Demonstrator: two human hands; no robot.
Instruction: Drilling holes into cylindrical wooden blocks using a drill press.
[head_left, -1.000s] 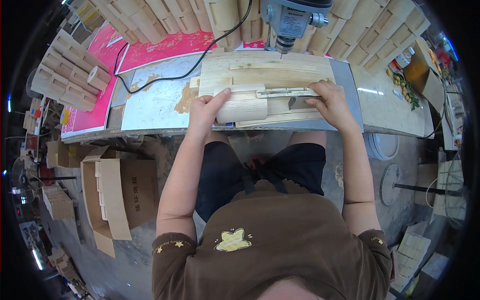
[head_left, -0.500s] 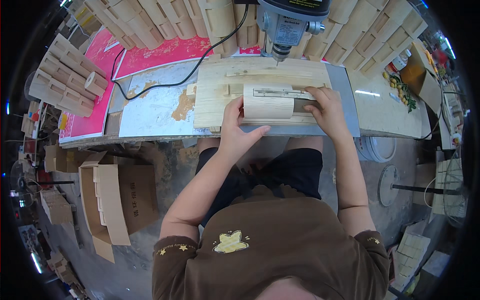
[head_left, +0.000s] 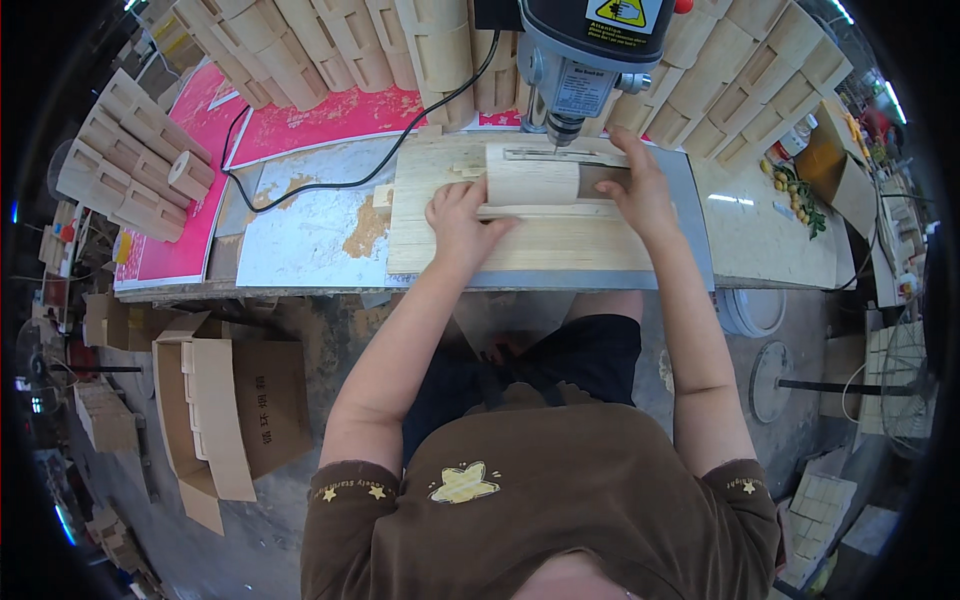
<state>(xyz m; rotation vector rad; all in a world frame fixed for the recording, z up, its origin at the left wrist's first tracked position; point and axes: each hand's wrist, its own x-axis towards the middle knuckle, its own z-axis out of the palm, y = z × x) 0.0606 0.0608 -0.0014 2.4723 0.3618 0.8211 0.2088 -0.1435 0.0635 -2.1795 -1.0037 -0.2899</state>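
Note:
A pale wooden cylinder (head_left: 532,182) with a slot along its top lies sideways on a wooden jig, with a dark round core (head_left: 598,182) showing at its right end. My left hand (head_left: 462,228) is at the jig's left end, fingers curled and thumb stretched along the front strip. At the right end is my right hand (head_left: 645,192), its thumb by the dark core and its index finger spread away past the far side. The grey bench drill (head_left: 575,85) stands just behind, its bit close over the slotted part. Beneath the jig lies a flat wooden board (head_left: 540,256).
Slotted wooden cylinders (head_left: 345,45) stand in stacks behind the bench, with more at the left (head_left: 130,165). A black cable (head_left: 370,165) curves over the worktop. An open cardboard box (head_left: 245,410) is on the floor at left; a white bucket (head_left: 752,310) stands under the bench at right.
The cylinder and jig have moved away from me, closer under the drill bit. Both hands moved with them; my right index finger has lifted off and spread. The view has shifted slightly.

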